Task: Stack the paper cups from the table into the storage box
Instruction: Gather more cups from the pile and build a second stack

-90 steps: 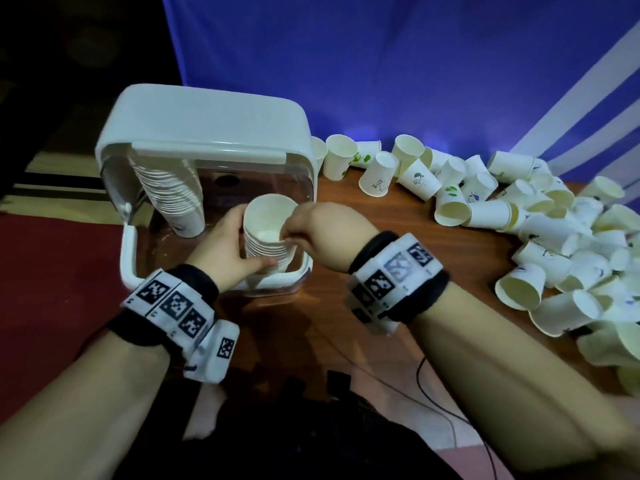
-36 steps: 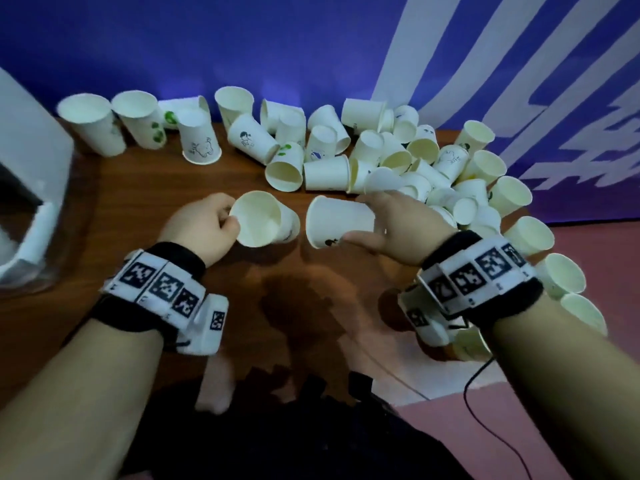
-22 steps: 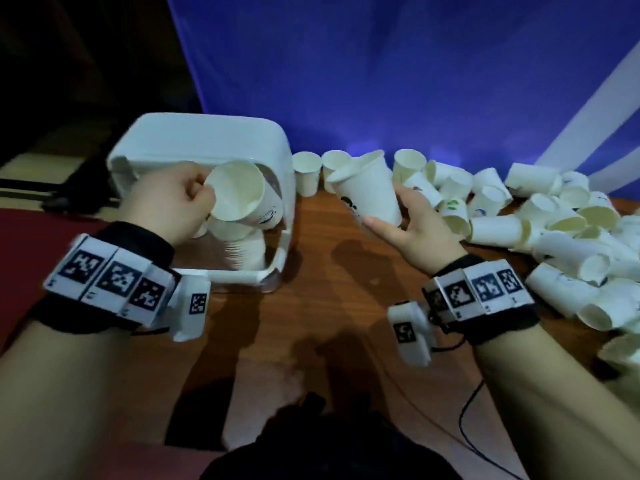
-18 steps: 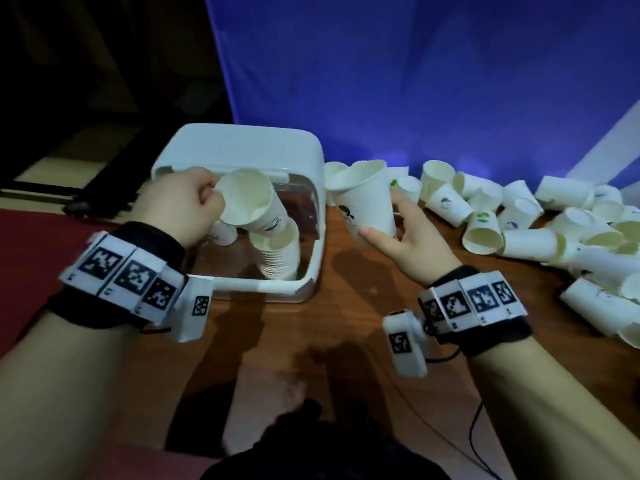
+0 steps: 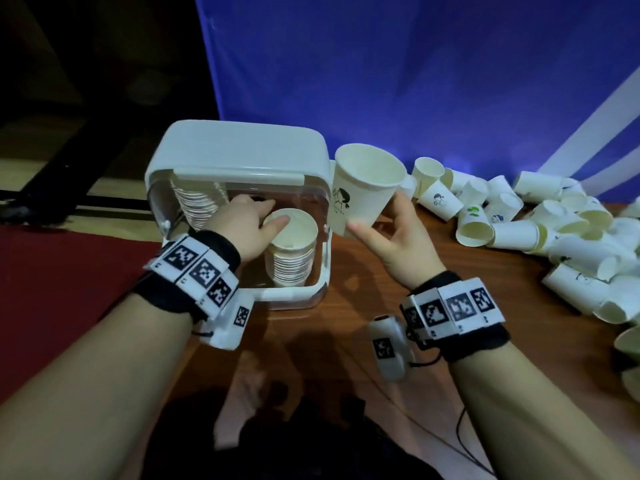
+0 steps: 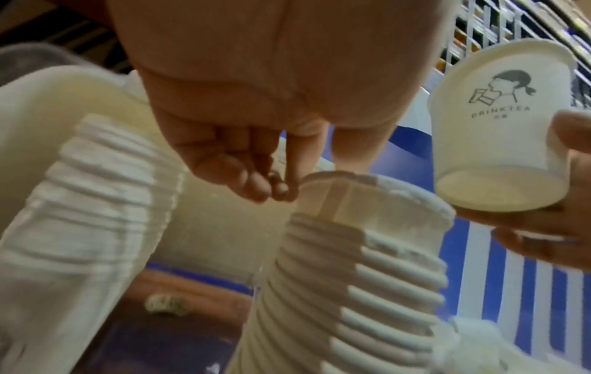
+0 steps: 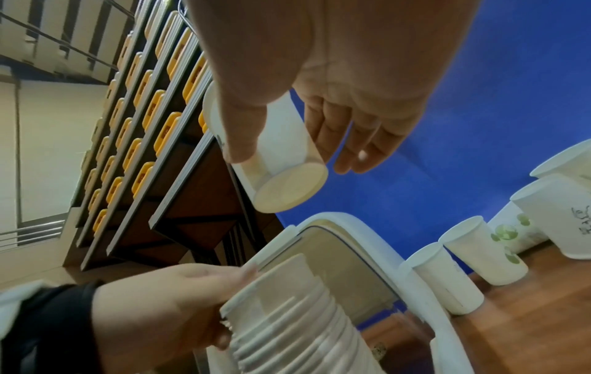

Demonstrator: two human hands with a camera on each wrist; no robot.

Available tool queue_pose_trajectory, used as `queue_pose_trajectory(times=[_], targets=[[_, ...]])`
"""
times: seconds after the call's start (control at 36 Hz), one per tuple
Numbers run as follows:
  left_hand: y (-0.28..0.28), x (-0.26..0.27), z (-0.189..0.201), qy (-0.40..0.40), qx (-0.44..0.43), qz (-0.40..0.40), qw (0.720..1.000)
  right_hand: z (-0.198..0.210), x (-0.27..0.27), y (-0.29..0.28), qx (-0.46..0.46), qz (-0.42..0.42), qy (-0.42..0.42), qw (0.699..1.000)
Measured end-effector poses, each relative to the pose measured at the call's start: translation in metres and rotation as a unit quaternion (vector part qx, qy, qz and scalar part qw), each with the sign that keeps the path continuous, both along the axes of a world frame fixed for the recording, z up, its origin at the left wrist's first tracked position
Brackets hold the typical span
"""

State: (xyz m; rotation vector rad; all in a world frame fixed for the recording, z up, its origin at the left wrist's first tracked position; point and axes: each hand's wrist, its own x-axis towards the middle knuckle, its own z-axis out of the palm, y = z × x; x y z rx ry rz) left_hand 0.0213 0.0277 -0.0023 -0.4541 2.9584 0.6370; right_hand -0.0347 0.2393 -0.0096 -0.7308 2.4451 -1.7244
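Note:
The white storage box (image 5: 294, 293) stands on the table with its lid (image 5: 239, 147) tipped up behind. Inside are a leaning stack of cups (image 5: 195, 206) at the left and an upright stack (image 5: 291, 261) at the right. My left hand (image 5: 272, 214) is in the box, pinching the rim of the upright stack's top cup (image 6: 377, 202). My right hand (image 5: 374, 220) holds a printed paper cup (image 5: 363, 195) upright in the air, just right of the box rim; the right wrist view shows its base (image 7: 288, 187) between thumb and fingers.
Several loose paper cups (image 5: 519, 230) lie and stand across the right of the wooden table (image 5: 346, 323), some upright just behind the box (image 7: 479, 253). A blue backdrop hangs behind. A thin cable (image 5: 460, 431) runs over the near edge.
My left hand has come down into the box and set its cup on the upright stack. My right hand has kept its printed cup raised beside the box.

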Motion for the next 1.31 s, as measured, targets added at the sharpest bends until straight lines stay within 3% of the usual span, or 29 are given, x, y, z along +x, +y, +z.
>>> queue_pose_trajectory(times=[0.14, 0.28, 0.36, 0.44, 0.56, 0.67, 0.86, 0.94, 1.08, 1.19, 1.31], targets=[[-0.007, 0.017, -0.02, -0.028, 0.168, -0.044, 0.984, -0.005, 0.002, -0.027, 0.008, 0.028, 0.001, 1.0], [-0.001, 0.016, -0.038, 0.029, 0.215, -0.01, 0.976, -0.015, 0.006, -0.051, -0.004, 0.052, -0.034, 0.998], [0.001, 0.014, -0.04, 0.048, 0.229, -0.007, 0.972, -0.027, 0.009, -0.059, 0.035, 0.047, -0.038, 0.998], [0.003, 0.015, -0.036, 0.04, 0.221, -0.013, 0.974, -0.034, 0.01, -0.06, 0.105, 0.058, -0.015, 0.993], [0.004, 0.016, -0.031, 0.058, 0.218, -0.012, 0.974, -0.032, 0.005, -0.048, 0.102, 0.096, -0.04, 0.989], [0.007, 0.02, -0.01, 0.091, 0.144, 0.002, 0.985, -0.029, -0.007, -0.019, 0.107, 0.125, -0.071, 0.984], [0.056, 0.009, 0.046, 0.175, 0.064, -0.033, 0.982, -0.017, -0.074, 0.059, 0.221, 0.01, -0.022, 0.975], [0.088, -0.027, 0.046, 0.167, 0.082, -0.074, 0.98, -0.01, -0.114, 0.092, 0.288, -0.02, 0.01, 0.957], [0.131, -0.116, 0.005, 0.128, 0.099, -0.074, 0.984, -0.011, -0.182, 0.126, 0.429, -0.022, 0.052, 0.902], [0.156, -0.187, -0.031, 0.11, 0.122, -0.051, 0.985, -0.027, -0.238, 0.134, 0.537, 0.023, 0.057, 0.841], [0.171, -0.242, -0.066, 0.077, 0.136, -0.028, 0.987, -0.046, -0.284, 0.129, 0.59, 0.098, 0.083, 0.797]])
